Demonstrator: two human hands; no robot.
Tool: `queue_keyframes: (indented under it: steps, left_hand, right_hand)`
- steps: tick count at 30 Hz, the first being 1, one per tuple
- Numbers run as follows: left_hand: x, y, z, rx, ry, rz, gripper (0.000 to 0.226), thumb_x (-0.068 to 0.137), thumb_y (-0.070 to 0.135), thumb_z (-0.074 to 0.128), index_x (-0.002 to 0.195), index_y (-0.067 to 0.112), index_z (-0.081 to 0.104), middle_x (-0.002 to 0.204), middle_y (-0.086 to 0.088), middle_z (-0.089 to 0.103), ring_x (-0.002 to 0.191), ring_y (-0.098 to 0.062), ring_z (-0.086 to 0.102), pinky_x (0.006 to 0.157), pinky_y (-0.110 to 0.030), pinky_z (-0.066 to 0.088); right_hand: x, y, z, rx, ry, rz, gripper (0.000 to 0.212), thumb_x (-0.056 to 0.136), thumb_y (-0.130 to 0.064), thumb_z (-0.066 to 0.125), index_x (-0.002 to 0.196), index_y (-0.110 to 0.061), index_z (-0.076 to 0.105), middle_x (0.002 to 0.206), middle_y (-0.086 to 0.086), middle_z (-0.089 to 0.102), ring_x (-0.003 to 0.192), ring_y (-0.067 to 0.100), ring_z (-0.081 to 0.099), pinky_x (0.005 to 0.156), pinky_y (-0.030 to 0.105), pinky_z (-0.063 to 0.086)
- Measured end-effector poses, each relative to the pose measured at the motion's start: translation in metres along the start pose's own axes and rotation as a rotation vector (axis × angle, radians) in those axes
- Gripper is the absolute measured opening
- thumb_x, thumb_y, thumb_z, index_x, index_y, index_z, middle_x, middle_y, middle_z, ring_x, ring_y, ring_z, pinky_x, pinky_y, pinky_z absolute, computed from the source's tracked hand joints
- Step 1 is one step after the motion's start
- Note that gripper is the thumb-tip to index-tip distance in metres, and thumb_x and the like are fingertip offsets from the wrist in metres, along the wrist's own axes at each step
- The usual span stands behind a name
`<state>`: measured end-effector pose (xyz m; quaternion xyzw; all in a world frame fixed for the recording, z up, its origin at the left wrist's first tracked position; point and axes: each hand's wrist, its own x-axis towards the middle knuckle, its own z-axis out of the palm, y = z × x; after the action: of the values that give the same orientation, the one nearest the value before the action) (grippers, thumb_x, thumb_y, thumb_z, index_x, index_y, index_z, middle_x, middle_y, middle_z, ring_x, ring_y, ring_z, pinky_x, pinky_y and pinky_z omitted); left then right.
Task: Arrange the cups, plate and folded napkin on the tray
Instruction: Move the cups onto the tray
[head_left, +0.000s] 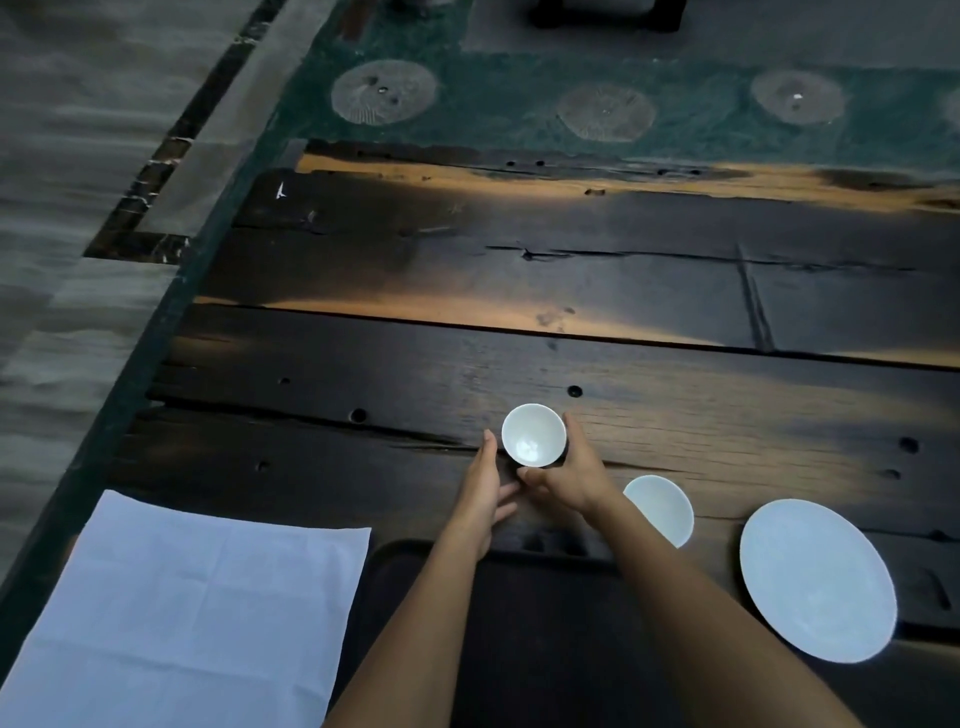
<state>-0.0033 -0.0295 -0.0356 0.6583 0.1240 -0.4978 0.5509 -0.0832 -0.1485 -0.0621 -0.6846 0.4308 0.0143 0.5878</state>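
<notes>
A small white cup (533, 435) stands on the dark wooden table beyond the tray. My right hand (569, 475) wraps around its right and near side. My left hand (485, 483) is at the cup's left with fingers straight, close to it or just touching. A second white cup (662, 506) sits to the right, partly hidden behind my right forearm. A white plate (818, 579) lies at the right, overlapping the tray's right edge. The dark tray (540, 639) lies nearest me under both forearms. A white napkin (187, 608), unfolded flat, lies at the left.
The plank table (571, 260) stretches away with cracks and small holes. Its left edge (130, 395) runs diagonally beside a grey floor. Beyond the far edge lies a green carpet with round pale patterns (384, 98).
</notes>
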Motion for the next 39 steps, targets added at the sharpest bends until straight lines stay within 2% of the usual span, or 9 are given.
queue_keyframes:
  steps: [3, 5, 12, 18, 21, 25, 31, 35, 39]
  left_hand:
    - [-0.002, -0.001, 0.003, -0.031, -0.028, -0.008, 0.041, 0.102, 0.064, 0.031, 0.129, 0.041, 0.052, 0.119, 0.026, 0.058, 0.097, -0.009, 0.07, 0.083, -0.033, 0.053]
    - [-0.005, -0.001, 0.006, -0.058, -0.038, -0.007, 0.033, 0.102, 0.062, 0.031, 0.117, 0.044, 0.054, 0.122, 0.023, 0.06, 0.099, -0.008, 0.069, 0.078, -0.03, 0.054]
    - [-0.013, -0.005, 0.006, -0.101, -0.039, -0.015, 0.034, 0.103, 0.061, 0.034, 0.119, 0.04, 0.055, 0.133, 0.013, 0.063, 0.104, -0.015, 0.07, 0.09, -0.037, 0.056]
    - [-0.029, -0.012, -0.003, -0.175, -0.026, -0.021, 0.034, 0.103, 0.059, 0.036, 0.103, 0.04, 0.064, 0.118, 0.016, 0.068, 0.102, -0.019, 0.071, 0.083, -0.033, 0.057]
    - [-0.041, -0.017, -0.011, -0.178, -0.027, -0.005, 0.033, 0.102, 0.059, 0.038, 0.109, 0.041, 0.065, 0.128, 0.013, 0.068, 0.106, -0.022, 0.07, 0.087, -0.034, 0.056]
    - [-0.056, -0.027, -0.027, -0.203, -0.037, 0.009, 0.035, 0.101, 0.059, 0.042, 0.125, 0.04, 0.06, 0.135, 0.01, 0.064, 0.113, -0.028, 0.068, 0.096, -0.038, 0.054]
    - [-0.076, -0.05, -0.049, -0.259, -0.034, 0.024, 0.026, 0.1, 0.056, 0.048, 0.106, 0.04, 0.067, 0.114, 0.015, 0.07, 0.105, -0.027, 0.07, 0.091, -0.035, 0.056]
    - [-0.092, -0.061, -0.061, -0.286, -0.031, 0.041, 0.025, 0.1, 0.054, 0.05, 0.111, 0.038, 0.066, 0.119, 0.012, 0.069, 0.114, -0.031, 0.068, 0.096, -0.038, 0.055]
    - [-0.107, -0.071, -0.076, -0.325, -0.006, 0.063, 0.034, 0.1, 0.051, 0.052, 0.126, 0.033, 0.065, 0.128, 0.007, 0.069, 0.111, -0.03, 0.07, 0.091, -0.036, 0.058]
  right_hand:
    - [0.0, 0.001, 0.005, 0.086, -0.022, -0.02, 0.076, 0.07, 0.001, 0.078, 0.125, -0.04, 0.045, 0.116, -0.015, 0.059, 0.109, 0.008, 0.059, 0.09, 0.037, 0.056]
    - [-0.003, -0.001, 0.006, 0.113, -0.025, -0.013, 0.076, 0.071, 0.002, 0.075, 0.131, -0.034, 0.044, 0.116, -0.015, 0.058, 0.108, 0.006, 0.059, 0.09, 0.038, 0.056]
    - [-0.013, -0.004, 0.003, 0.042, -0.003, -0.015, 0.071, 0.074, 0.004, 0.071, 0.131, -0.03, 0.044, 0.11, -0.019, 0.057, 0.103, 0.003, 0.056, 0.081, 0.026, 0.05]
    - [-0.032, -0.007, 0.013, 0.166, -0.018, -0.007, 0.073, 0.078, 0.009, 0.068, 0.136, -0.028, 0.044, 0.117, -0.011, 0.059, 0.114, 0.014, 0.061, 0.091, 0.039, 0.058]
    - [-0.044, -0.004, 0.021, 0.257, -0.024, 0.038, 0.073, 0.079, 0.01, 0.068, 0.137, -0.026, 0.044, 0.126, 0.004, 0.063, 0.117, 0.023, 0.064, 0.097, 0.049, 0.056]
    - [-0.067, 0.0, 0.033, 0.264, 0.004, 0.024, 0.074, 0.078, 0.008, 0.073, 0.13, -0.036, 0.044, 0.12, -0.014, 0.057, 0.116, 0.015, 0.06, 0.098, 0.04, 0.054]
    - [-0.098, 0.006, 0.051, 0.263, -0.015, -0.033, 0.071, 0.08, 0.011, 0.071, 0.125, -0.036, 0.045, 0.12, -0.015, 0.056, 0.114, 0.013, 0.06, 0.088, 0.027, 0.054]
    - [-0.117, 0.008, 0.062, 0.223, 0.007, -0.058, 0.073, 0.078, 0.006, 0.074, 0.136, -0.029, 0.047, 0.13, -0.004, 0.06, 0.126, 0.021, 0.057, 0.104, 0.044, 0.051]
    - [-0.137, 0.009, 0.075, 0.2, 0.028, -0.05, 0.073, 0.077, 0.001, 0.076, 0.136, -0.034, 0.048, 0.131, -0.007, 0.06, 0.126, 0.017, 0.056, 0.107, 0.048, 0.049]
